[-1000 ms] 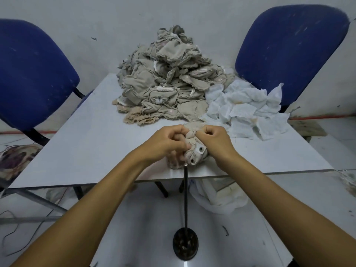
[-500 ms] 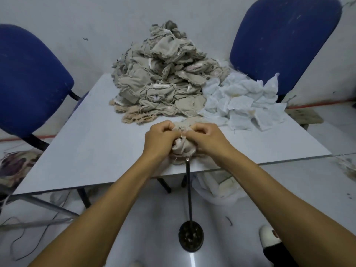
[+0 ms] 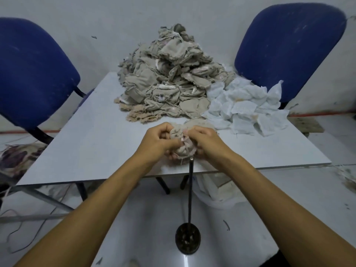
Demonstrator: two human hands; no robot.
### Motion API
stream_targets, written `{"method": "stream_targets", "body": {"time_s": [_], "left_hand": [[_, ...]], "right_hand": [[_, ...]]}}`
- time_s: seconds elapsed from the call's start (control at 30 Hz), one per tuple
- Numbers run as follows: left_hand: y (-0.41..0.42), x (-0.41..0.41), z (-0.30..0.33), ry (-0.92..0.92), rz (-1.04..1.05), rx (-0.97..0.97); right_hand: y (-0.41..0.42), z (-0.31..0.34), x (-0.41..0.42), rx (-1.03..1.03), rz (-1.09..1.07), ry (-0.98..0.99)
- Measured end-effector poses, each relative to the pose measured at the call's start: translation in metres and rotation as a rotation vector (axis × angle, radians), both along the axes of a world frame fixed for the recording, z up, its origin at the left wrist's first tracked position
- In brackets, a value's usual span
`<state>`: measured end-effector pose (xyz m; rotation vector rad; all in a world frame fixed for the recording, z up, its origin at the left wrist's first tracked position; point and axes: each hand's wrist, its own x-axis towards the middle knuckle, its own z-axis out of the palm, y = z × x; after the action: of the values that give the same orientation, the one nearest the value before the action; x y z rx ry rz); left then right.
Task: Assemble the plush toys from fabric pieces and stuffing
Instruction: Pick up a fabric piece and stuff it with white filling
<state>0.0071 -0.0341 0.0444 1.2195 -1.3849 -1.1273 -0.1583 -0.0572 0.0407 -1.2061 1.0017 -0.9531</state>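
Observation:
A crumpled beige plush piece [image 3: 182,145] is bunched between both hands above the near edge of the grey table [image 3: 92,147]. My left hand [image 3: 157,142] grips its left side and my right hand [image 3: 205,142] grips its right side, fingers pinched into the fabric. Just under the piece stands the tip of a thin black rod [image 3: 190,189], which rises from a round black base [image 3: 187,240] on the floor. Behind the hands lies a tall heap of beige fabric pieces [image 3: 169,81], and to its right a pile of white fabric pieces [image 3: 244,108].
Two blue chairs stand at the table, one at the left [image 3: 32,74] and one at the back right [image 3: 289,47]. A white bag [image 3: 217,191] sits under the table. Loose cords [image 3: 23,218] trail on the floor at the left. A wall closes the back.
Both hands have kept hold of the beige piece and worked it, so its folds and the pinkish seam now face up. The view shifted slightly.

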Motion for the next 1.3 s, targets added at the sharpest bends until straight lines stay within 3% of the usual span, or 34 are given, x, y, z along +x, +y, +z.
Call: {"method": "stream_targets", "body": {"time_s": [0.07,0.1,0.17,0.23,0.37,0.47,0.6,0.67,0.8,0.87,0.97,1.07,1.17,1.3], "left_hand": [[-0.004,0.0,0.0,0.066,0.111,-0.002],[-0.004,-0.002,-0.002,0.061,0.154,-0.01],[-0.002,-0.009,-0.007,-0.016,0.22,-0.036],[0.0,-0.021,-0.008,-0.072,0.234,-0.034],[0.006,-0.033,0.0,0.098,-0.095,0.081],[0.01,-0.035,0.0,-0.132,-0.208,-0.071],[0.008,-0.035,0.002,-0.205,-0.196,-0.081],[0.006,-0.035,0.002,-0.191,-0.149,-0.059],[0.001,-0.031,0.003,0.046,-0.032,0.051],[-0.001,-0.03,0.002,0.101,0.012,0.088],[0.0,-0.038,-0.004,0.089,0.059,0.108],[-0.001,-0.045,-0.008,0.089,0.109,0.154],[-0.001,-0.042,-0.008,0.157,-0.006,0.173],[0.005,-0.043,-0.007,-0.091,-0.064,-0.027]], "right_hand": [[0.01,0.005,-0.009,0.043,0.136,-0.08],[0.016,0.003,-0.013,-0.007,0.175,-0.017],[0.026,0.0,-0.017,-0.099,0.164,0.112],[0.032,-0.001,-0.024,-0.116,0.081,0.099],[0.035,-0.005,-0.045,-0.165,-0.16,0.163],[0.038,-0.011,-0.047,-0.22,-0.317,0.316],[0.033,-0.016,-0.033,-0.227,-0.485,0.388],[0.028,-0.016,-0.031,-0.111,-0.373,0.269],[0.024,-0.004,-0.043,0.062,0.017,-0.113],[0.022,-0.001,-0.049,0.069,0.124,-0.155],[0.023,-0.005,-0.05,-0.058,0.143,-0.059],[0.025,-0.014,-0.044,-0.108,0.01,0.035],[0.023,-0.021,-0.039,-0.15,-0.158,0.138],[0.017,-0.027,-0.035,-0.252,-0.34,0.343]]}}
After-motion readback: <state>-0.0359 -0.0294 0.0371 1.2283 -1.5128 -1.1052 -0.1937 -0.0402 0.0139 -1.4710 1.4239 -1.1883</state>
